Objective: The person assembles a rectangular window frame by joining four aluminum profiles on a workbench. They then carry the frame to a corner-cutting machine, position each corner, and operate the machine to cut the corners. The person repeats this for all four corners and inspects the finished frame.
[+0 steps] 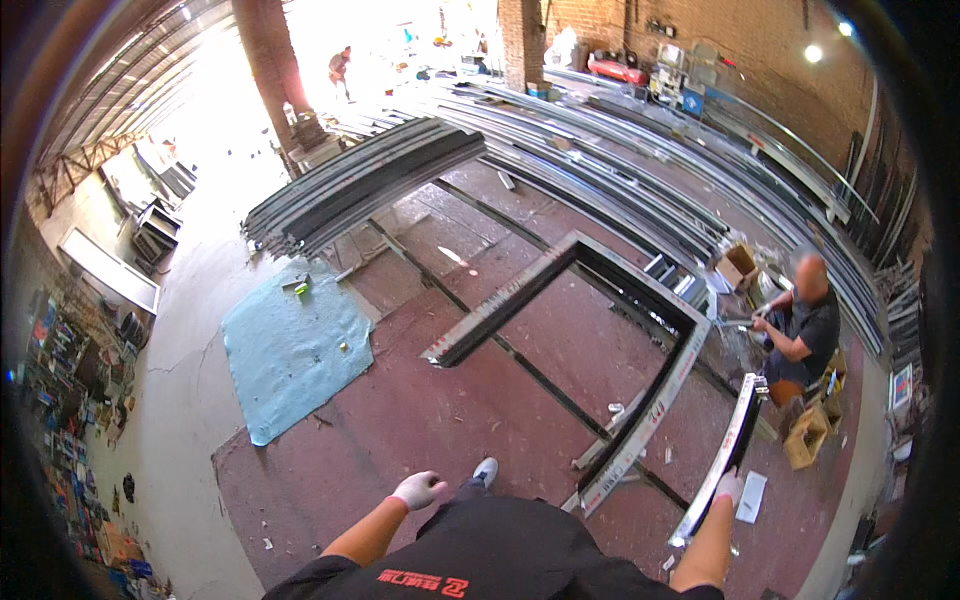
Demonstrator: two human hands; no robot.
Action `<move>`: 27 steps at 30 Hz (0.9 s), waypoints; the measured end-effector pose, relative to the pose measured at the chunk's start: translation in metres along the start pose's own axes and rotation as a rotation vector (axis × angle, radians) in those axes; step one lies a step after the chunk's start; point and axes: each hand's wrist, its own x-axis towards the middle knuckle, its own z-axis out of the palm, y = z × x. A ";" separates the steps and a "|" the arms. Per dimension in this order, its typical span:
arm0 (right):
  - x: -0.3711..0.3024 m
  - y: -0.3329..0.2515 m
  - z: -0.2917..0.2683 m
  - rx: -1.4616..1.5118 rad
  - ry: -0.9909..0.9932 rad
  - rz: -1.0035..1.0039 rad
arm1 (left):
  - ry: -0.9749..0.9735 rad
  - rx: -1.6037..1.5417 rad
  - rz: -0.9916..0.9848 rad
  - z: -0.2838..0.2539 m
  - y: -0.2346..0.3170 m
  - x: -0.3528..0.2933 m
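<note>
My right hand [731, 486], in a pale glove, grips a metal frame profile [735, 440] around its middle. The profile is long, with a white face and a dark inner side, and its far end comes close to a seated person. My left hand [419, 490], also gloved, hangs over the floor with its fingers curled in and no object visible in them. Between and beyond my hands lies a three-sided window frame [655, 410] of similar profiles, resting on dark rails [555, 385]. Its open side faces left.
At right a person [805, 325] sits beside cardboard boxes [806, 436]. A light blue sheet [290, 350] with small items covers floor at left. Stacked dark profiles [370, 180] lie beyond, and long bars [600, 170] stretch behind. A white piece [751, 497] lies near my right hand.
</note>
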 end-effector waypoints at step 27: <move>-0.364 -0.238 -0.011 -0.078 -0.655 -0.908 | -0.572 -0.905 0.359 -0.101 0.168 0.104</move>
